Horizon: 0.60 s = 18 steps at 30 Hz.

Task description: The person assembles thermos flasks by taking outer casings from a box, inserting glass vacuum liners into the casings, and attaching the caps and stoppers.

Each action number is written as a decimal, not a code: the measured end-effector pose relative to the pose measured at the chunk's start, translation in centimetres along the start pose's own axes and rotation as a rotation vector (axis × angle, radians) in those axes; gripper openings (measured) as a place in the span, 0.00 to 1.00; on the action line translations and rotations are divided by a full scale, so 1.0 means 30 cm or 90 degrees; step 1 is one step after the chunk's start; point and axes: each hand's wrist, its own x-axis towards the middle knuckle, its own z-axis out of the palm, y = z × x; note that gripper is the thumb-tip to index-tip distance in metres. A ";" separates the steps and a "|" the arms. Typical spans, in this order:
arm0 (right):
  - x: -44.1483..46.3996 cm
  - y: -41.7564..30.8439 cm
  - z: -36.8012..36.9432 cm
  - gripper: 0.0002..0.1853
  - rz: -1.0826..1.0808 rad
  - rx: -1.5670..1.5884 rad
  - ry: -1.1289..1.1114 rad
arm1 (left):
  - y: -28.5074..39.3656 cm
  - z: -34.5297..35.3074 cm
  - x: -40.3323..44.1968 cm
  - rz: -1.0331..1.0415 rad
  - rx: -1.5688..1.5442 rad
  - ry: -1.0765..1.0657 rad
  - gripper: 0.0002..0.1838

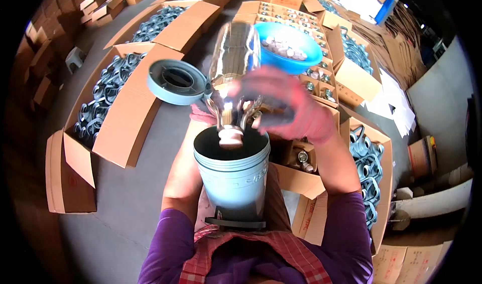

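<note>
A shiny silvered glass flask liner (236,48) is tilted slightly above a light blue plastic flask casing (231,183), its narrow end just over the casing's open mouth. My right hand (296,106), in a red and dark glove, is closed around the liner's side, somewhat blurred. Behind the liner, my left hand (202,115) is gloved and largely hidden. Beside it, off the floor, is a blue-grey plastic ring (175,97), which that hand appears to grip. The casing stands upright between my forearms, close to my lap, with a dark strap at its bottom.
Cartons of blue-grey plastic parts (110,91) line the left. A blue bowl (314,58) of small whitish pieces rests on a divided carton of liners (304,158). Another carton of plastic parts (369,168) stands at the right. White sheets (396,106) lie on the floor.
</note>
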 end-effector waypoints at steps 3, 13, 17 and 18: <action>-0.061 0.030 -0.044 0.30 0.313 0.387 0.491 | 0.008 0.059 0.046 0.003 -0.009 -0.043 0.25; -0.290 0.128 0.076 0.18 0.318 0.604 0.529 | -0.060 0.082 -0.065 0.230 0.173 0.050 0.25; -0.322 0.017 0.078 0.25 0.445 0.669 0.124 | -0.019 0.138 -0.046 0.101 0.051 -0.072 0.26; -0.323 0.022 0.079 0.23 0.417 0.559 0.112 | -0.002 0.152 -0.032 0.046 -0.005 -0.118 0.26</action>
